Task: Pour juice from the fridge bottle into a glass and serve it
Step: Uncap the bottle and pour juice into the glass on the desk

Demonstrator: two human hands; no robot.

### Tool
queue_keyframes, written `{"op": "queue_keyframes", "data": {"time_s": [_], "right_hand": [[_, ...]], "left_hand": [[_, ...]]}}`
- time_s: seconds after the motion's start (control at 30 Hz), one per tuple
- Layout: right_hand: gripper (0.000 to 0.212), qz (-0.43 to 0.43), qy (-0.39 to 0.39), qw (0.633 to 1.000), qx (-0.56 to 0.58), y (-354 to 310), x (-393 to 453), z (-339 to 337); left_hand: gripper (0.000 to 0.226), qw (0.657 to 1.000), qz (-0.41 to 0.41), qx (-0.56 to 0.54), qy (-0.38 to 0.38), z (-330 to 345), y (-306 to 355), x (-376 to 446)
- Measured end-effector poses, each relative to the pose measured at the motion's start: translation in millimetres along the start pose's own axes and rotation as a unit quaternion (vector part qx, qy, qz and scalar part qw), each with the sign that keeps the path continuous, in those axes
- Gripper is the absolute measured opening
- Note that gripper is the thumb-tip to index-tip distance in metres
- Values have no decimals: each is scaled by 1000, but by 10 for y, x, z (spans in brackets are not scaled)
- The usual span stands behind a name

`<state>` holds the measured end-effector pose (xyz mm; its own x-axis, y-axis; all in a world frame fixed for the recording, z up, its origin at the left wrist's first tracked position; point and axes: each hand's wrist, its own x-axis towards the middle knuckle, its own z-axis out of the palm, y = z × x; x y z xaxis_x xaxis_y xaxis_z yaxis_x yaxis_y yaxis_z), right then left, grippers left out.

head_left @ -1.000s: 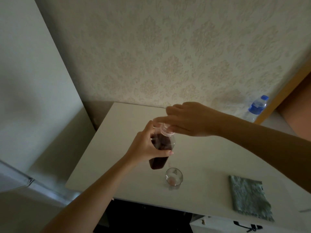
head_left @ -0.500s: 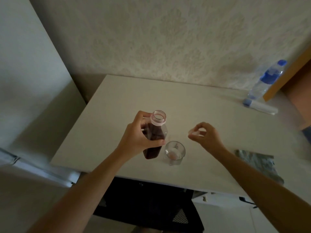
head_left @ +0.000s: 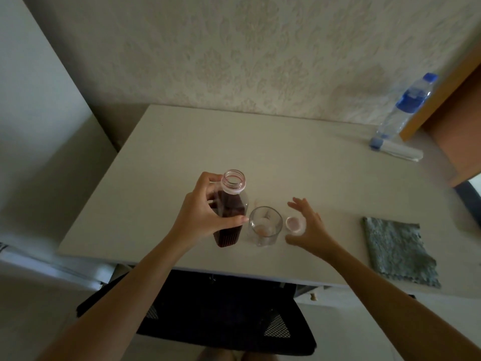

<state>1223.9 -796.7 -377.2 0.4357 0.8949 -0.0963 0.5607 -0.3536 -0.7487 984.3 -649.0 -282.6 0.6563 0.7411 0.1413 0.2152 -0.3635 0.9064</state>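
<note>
An uncapped clear bottle of dark red juice [head_left: 230,217] stands upright on the white table [head_left: 182,152], with my left hand [head_left: 201,217] wrapped around its body. Just right of it sits a short clear glass [head_left: 265,226] with only a trace of liquid at its bottom. The bottle's pale cap [head_left: 295,224] lies on the table right of the glass. My right hand [head_left: 309,227] hovers over the cap with fingers spread, holding nothing.
A grey-green cloth [head_left: 398,251] lies at the table's right front. A water bottle with a blue label [head_left: 406,105] and a white tube [head_left: 397,151] sit at the back right beside a wooden cabinet [head_left: 458,126]. A dark chair [head_left: 221,313] is under the table's front edge.
My right hand unscrewed the cap from the bottle, carried it to the right and set it down beside the glass, then let go. The left hand kept hold of the bottle.
</note>
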Motion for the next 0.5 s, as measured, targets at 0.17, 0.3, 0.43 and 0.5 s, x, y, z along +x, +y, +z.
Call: {"op": "queue_keyframes", "data": {"time_s": [0.17, 0.3, 0.43, 0.5], "right_hand": [[108, -31, -47, 994, -89, -252, -12, 247], [94, -6, -9, 998, -56, -376, 66, 406], [80, -10, 1, 999, -33, -529, 71, 313], [81, -11, 13, 1000, -11, -627, 93, 226]], "left_hand": [[76, 1000, -6, -6, 1, -26, 33, 22], [76, 1000, -8, 0, 2, -48, 16, 10], [74, 1000, -7, 17, 4, -138, 96, -21], [73, 1000, -6, 22, -1, -197, 143, -8]]}}
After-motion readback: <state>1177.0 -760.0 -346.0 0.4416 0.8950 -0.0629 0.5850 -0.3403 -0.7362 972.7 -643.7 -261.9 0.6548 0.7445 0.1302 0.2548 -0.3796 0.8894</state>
